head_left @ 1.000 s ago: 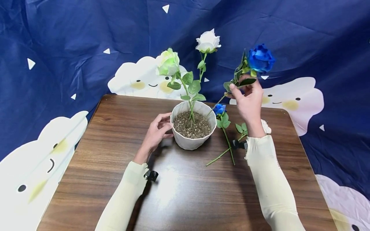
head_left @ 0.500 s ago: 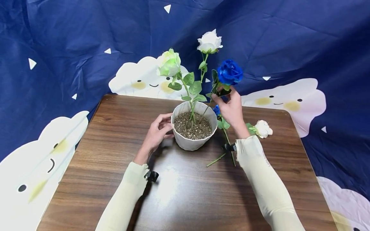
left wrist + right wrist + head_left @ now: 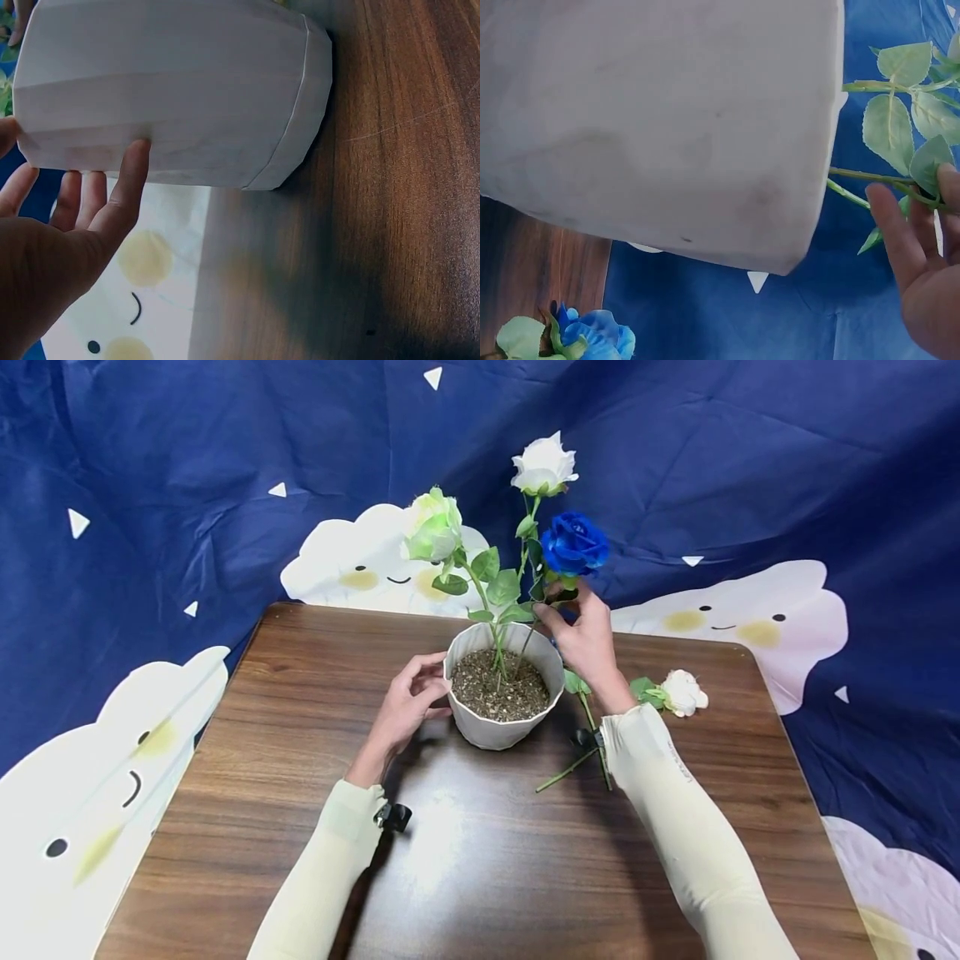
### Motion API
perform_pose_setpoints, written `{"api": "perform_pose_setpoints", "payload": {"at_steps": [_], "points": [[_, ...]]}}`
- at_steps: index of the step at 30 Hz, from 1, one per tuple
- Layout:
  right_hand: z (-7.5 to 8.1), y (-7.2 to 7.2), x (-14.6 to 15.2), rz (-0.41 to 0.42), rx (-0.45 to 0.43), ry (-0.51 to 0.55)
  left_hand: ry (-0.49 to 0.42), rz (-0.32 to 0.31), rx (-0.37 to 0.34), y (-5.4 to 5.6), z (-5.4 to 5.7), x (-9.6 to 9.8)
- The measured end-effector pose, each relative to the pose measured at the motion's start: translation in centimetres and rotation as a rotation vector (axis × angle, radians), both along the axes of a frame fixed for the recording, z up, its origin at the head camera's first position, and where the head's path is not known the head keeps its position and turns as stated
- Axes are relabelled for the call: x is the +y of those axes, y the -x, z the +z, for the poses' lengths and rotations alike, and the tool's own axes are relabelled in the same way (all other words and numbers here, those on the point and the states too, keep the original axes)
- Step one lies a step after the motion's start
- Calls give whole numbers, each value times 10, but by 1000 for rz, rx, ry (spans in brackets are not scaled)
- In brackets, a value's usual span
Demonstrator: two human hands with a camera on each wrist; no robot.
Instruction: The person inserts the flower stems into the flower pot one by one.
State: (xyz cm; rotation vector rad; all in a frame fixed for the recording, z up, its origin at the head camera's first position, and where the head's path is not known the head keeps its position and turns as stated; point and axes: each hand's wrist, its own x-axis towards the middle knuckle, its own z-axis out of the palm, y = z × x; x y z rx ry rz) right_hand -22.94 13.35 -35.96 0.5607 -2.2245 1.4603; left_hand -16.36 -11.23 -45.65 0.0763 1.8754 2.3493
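My right hand [image 3: 588,639] pinches the upper stem of a blue rose [image 3: 575,544], just below its bloom, as the right wrist view also shows at the fingers [image 3: 889,225]. The rose's stem runs down inside the white faceted pot [image 3: 491,732] to the soil [image 3: 498,689]. My left hand [image 3: 405,706] rests its fingertips against the pot's left side; in the left wrist view the thumb [image 3: 131,176] touches the pot wall. A pale green rose [image 3: 435,527] stands in the soil. Behind the blue one rises a white rose [image 3: 544,464].
Right of the pot, a white rose [image 3: 682,693] lies on the wooden table [image 3: 337,668], its stem crossing another. A second blue rose [image 3: 596,334] lies there, its bloom hidden in the head view by my right hand. A dark blue cloth [image 3: 225,460] hangs behind.
My right hand has moved left and slightly down with the blue rose, whose stem now stands more upright in the pot. My left hand has stayed at the pot's side.
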Motion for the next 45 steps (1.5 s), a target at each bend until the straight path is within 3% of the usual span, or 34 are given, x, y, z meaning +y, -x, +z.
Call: {"api": "perform_pose_setpoints", "payload": {"at_steps": [3, 8, 14, 22, 26, 33, 39, 45], "points": [[-10, 8, 2, 4, -45, -2, 0, -1, -5, 0, 0, 0], [-13, 9, 1, 56, -144, 24, 3, -3, 0, 1, 0, 1], [-14, 12, 3, 70, -125, -56, -9, -2, 6, 0, 1, 2], [-20, 14, 7, 129, -266, 104, 5, 9, 10, -2, 3, -2], [-22, 12, 2, 157, -259, 86, 11, 12, 15, -3, 3, -4], [-21, 13, -2, 56, -125, -132, 5, 2, 31, -1, 4, 0], [-20, 10, -7, 89, -152, -108, 3, 9, 18, -2, 1, -2], [-26, 10, -7, 98, -115, -138, 9, 4, 21, -1, -1, -1]]}}
